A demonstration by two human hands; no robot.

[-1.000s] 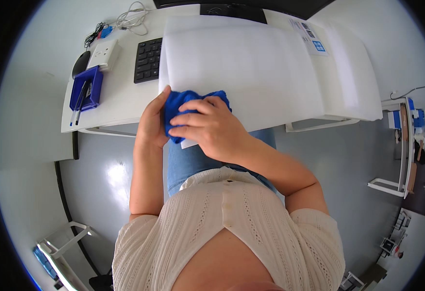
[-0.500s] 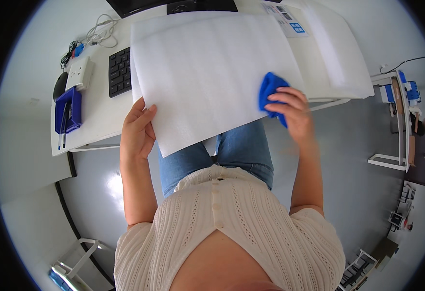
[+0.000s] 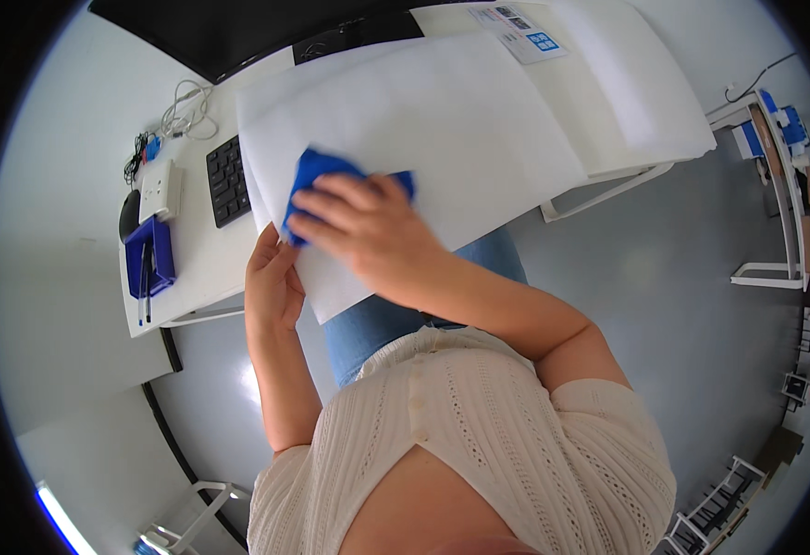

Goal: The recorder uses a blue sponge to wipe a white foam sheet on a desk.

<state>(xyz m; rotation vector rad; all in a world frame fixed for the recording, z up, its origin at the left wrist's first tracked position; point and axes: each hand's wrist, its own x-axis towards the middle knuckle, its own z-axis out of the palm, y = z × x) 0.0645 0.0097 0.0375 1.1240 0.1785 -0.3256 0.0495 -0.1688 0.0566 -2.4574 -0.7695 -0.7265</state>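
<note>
A large white foam sheet (image 3: 451, 120) lies over the front of the desk, and its near corner hangs past the edge above my lap. My left hand (image 3: 273, 276) pinches the sheet's left edge between thumb and fingers. My right hand (image 3: 368, 222) reaches across to the left, pressing a bunched blue cloth (image 3: 323, 168) onto the sheet close to my left hand. The cloth sticks out beyond my fingertips and beside my knuckles. My right hand is slightly blurred.
Left of the sheet are a black keyboard (image 3: 228, 182), a white socket box (image 3: 160, 191), a black mouse (image 3: 129, 215) and a blue tray (image 3: 157, 268) with pens. Coiled cables (image 3: 185, 113) lie behind them. A monitor (image 3: 210, 32) and a printed card (image 3: 519, 34) are at the back.
My right hand has swept the blue cloth from the sheet's right side to its left side. My left hand keeps its hold on the edge. The view has turned slightly.
</note>
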